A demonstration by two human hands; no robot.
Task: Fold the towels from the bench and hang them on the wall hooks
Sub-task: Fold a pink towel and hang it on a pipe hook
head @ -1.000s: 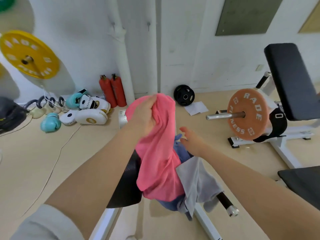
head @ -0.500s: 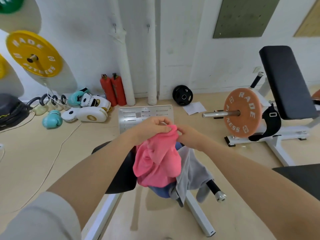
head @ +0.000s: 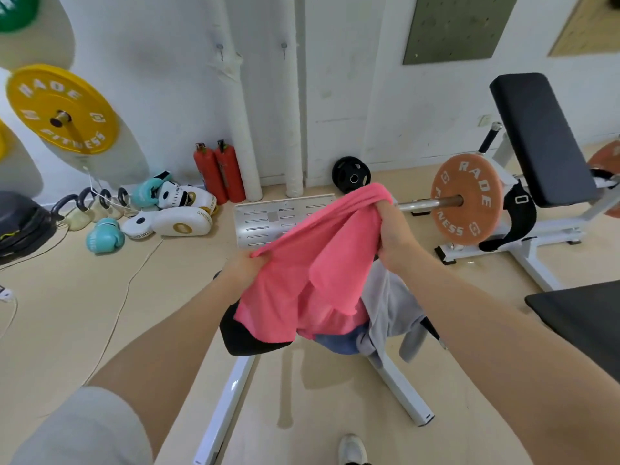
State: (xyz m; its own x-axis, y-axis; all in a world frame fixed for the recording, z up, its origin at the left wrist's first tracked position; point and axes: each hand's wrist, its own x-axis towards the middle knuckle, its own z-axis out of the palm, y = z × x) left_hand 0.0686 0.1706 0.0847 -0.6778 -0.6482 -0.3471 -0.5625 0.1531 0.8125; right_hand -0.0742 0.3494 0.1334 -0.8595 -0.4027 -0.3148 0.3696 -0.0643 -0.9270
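Pink towel, soft and creased, stretched between both gripping hands.

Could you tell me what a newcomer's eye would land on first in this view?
The pink towel at centre, stretched between the left hand and right hand above the bench. Next, the yellow weight plate on the left wall and the orange plate at right.

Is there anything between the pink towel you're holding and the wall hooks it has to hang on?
Nothing visible blocks the way. The pink towel is held up by the left hand and right hand, and the two wall hooks are bare. Only a grey metal plate lies flat on the floor between.
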